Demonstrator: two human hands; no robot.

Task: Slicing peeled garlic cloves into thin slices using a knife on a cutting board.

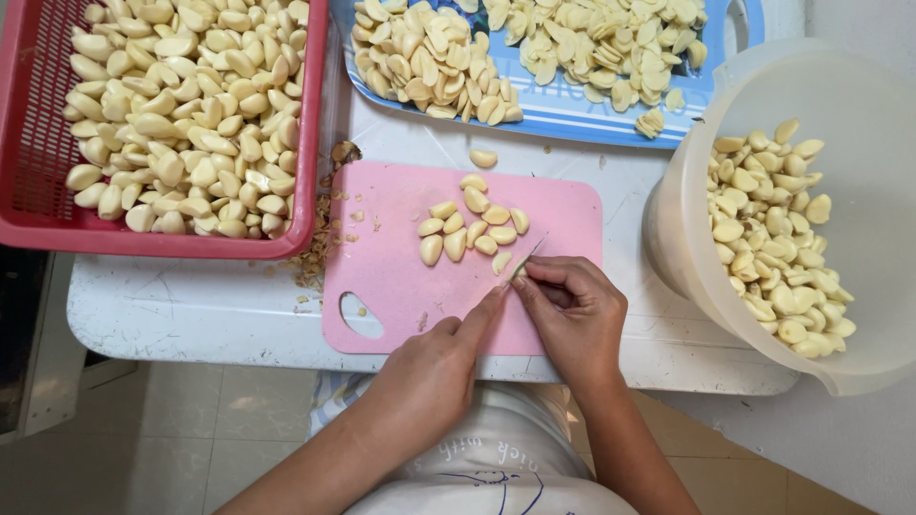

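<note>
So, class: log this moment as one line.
left hand: steadies clove | right hand: holds knife | pink board: peeled cloves

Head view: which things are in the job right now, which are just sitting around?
In hand:
left hand
right hand
small knife
garlic cloves
pink cutting board

Lying about:
red basket
blue tray
white bucket
peel scraps

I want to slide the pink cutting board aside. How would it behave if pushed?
The pink cutting board looks thin and light, so it would probably slide easily on the smooth white table. The loose garlic cloves on it are rounded and might roll or scatter.
</note>
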